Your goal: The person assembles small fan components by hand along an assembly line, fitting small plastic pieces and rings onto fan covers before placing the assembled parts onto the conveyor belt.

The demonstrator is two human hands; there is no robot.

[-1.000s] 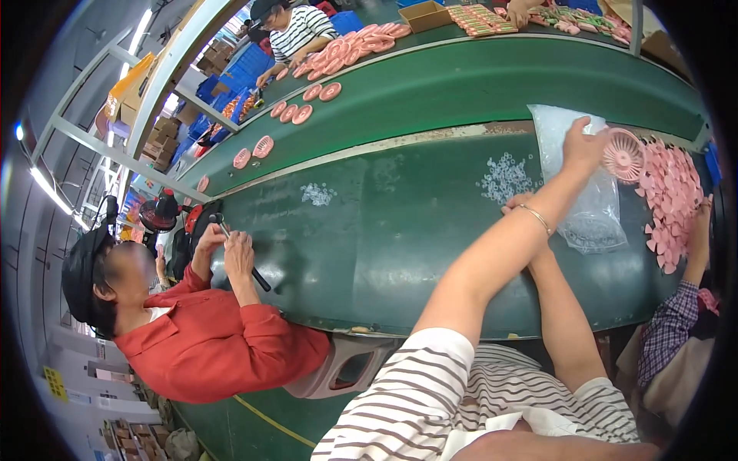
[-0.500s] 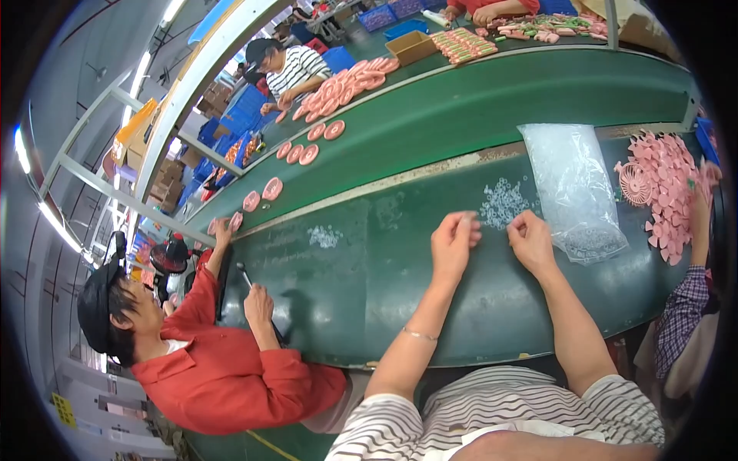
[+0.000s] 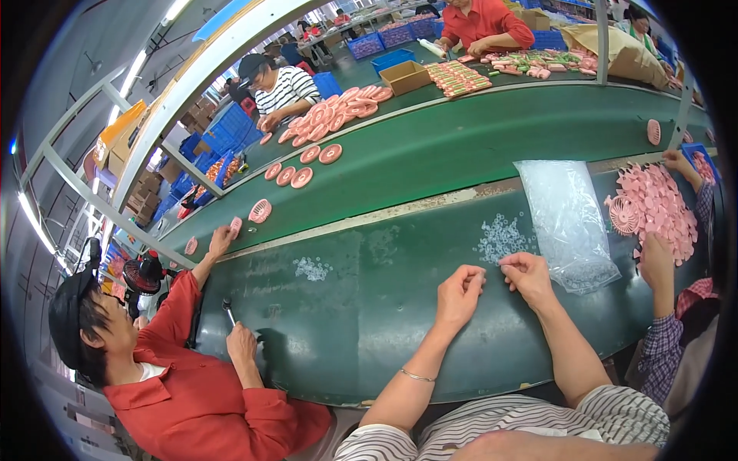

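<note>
My left hand (image 3: 460, 296) is closed, its thumb and fingertips brought together above the green work surface. Facing it, my right hand (image 3: 530, 278) pinches thumb against forefinger, the two hands a short gap apart. Whatever sits in either pinch is too small to make out. Just beyond my fingertips lies a loose pile of small clear rings (image 3: 501, 240). A clear plastic bag (image 3: 567, 219) full of similar pieces lies flat to the right of the pile, close to my right hand.
Pink fan-shaped parts (image 3: 657, 203) are heaped at right, where another person's hands reach in. At left a red-sleeved co-worker holds a tool (image 3: 229, 311) near a smaller ring pile (image 3: 311, 268). Beyond runs a green conveyor belt (image 3: 430, 165) carrying round pink parts (image 3: 301, 177).
The view has tilted up, so the table appears lower. My left hand has drawn slightly back from the ring pile. At right, a co-worker's hand now touches the near side of the pink heap.
</note>
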